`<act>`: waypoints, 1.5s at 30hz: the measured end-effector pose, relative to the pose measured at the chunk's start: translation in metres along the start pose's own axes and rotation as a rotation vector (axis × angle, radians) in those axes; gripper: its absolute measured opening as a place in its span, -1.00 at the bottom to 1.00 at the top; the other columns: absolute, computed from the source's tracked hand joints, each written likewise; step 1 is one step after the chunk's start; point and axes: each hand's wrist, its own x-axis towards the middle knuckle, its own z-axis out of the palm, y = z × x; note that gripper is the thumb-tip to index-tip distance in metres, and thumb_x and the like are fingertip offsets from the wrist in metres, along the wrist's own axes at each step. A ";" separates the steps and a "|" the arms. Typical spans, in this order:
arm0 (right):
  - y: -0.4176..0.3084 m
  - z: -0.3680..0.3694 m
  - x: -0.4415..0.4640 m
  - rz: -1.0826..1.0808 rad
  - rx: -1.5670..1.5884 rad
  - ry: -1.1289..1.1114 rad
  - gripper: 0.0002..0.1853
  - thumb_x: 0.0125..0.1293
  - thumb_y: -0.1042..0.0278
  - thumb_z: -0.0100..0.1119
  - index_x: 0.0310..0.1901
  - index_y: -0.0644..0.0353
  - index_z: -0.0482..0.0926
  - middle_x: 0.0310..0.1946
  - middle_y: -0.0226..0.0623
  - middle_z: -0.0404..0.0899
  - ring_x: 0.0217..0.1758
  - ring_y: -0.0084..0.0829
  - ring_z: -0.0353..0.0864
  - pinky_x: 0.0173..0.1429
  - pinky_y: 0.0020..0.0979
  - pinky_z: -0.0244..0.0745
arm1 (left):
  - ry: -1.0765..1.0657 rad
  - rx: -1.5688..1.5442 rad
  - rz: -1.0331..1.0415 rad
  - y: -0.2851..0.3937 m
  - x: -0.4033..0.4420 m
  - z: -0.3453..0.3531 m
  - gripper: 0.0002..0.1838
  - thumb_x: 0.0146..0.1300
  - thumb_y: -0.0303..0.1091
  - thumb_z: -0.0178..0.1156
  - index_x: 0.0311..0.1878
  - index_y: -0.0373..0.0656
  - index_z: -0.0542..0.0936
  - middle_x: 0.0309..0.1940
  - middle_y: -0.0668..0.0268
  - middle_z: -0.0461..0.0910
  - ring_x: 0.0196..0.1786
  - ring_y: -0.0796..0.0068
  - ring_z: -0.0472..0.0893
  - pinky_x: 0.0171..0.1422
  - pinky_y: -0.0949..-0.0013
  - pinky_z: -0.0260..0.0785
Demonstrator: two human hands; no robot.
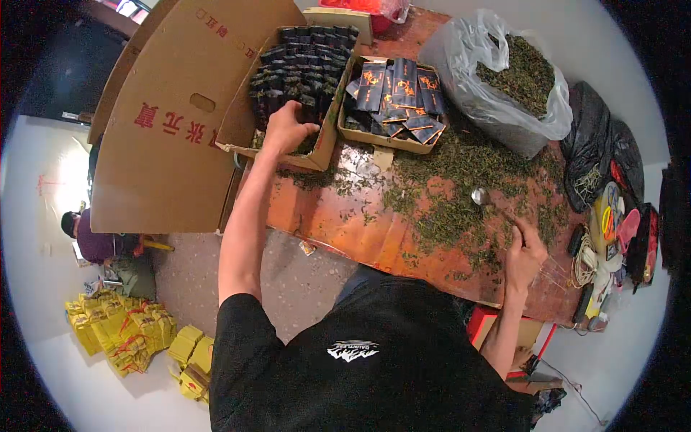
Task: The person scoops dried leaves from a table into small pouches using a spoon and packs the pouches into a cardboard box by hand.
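Note:
My left hand (290, 131) reaches into a cardboard box (327, 147) with rows of upright black pouches (299, 65). Its thumb and fingers are bent around the top of a black pouch near the box's front, their tips partly hidden. Over the table's right part, my right hand (525, 258) is closed on the thin handle of a metal spoon (480, 196), whose round bowl rests by loose dark green leaves (461, 216). A smaller carton (389, 141) of flat black packets with orange print (404, 83) stands between the box and the leaves.
A clear plastic bag (461, 93) of leaves stands at the back right, beside black bags (586, 144). Scissors (608, 219) and cord lie at the right edge. A large cardboard flap (162, 137) rises at left. Beyond it are a person (97, 237) and yellow bags (119, 327).

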 end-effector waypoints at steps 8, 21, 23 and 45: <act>0.004 0.008 -0.007 0.018 0.017 -0.001 -0.80 0.27 0.57 0.29 -0.08 0.24 0.74 -0.22 -0.07 0.75 -0.21 -0.09 0.76 -0.09 -0.18 0.61 | -0.066 0.049 0.036 -0.001 0.015 0.016 -0.28 0.02 -0.15 0.59 0.21 -0.30 0.55 0.04 -0.08 0.69 0.16 -0.09 0.66 0.23 0.05 0.51; 0.003 0.014 -0.008 0.017 0.013 -0.002 -0.84 0.29 0.56 0.28 -0.10 0.28 0.72 -0.24 -0.06 0.74 -0.23 -0.05 0.74 -0.12 -0.20 0.60 | -0.053 0.058 0.008 0.000 0.016 0.025 -0.36 0.02 -0.25 0.57 0.17 -0.26 0.60 0.02 -0.04 0.72 0.12 -0.04 0.69 0.22 0.08 0.54; 0.000 0.012 -0.007 0.040 0.033 -0.022 -0.82 0.29 0.57 0.27 -0.08 0.28 0.73 -0.22 -0.04 0.75 -0.19 -0.08 0.76 -0.08 -0.23 0.60 | -0.042 0.041 0.016 -0.002 0.016 0.027 -0.36 0.01 -0.26 0.58 0.17 -0.26 0.61 0.03 -0.02 0.72 0.12 -0.02 0.69 0.22 0.09 0.54; 0.011 0.002 -0.012 0.127 0.096 -0.019 -0.83 0.28 0.56 0.28 -0.11 0.28 0.72 -0.21 -0.05 0.75 -0.17 -0.10 0.77 -0.05 -0.22 0.62 | 0.204 -0.045 0.368 0.112 0.000 0.039 -0.47 0.12 -0.27 0.49 0.08 -0.33 0.52 -0.07 -0.14 0.68 -0.01 -0.12 0.70 0.06 0.03 0.56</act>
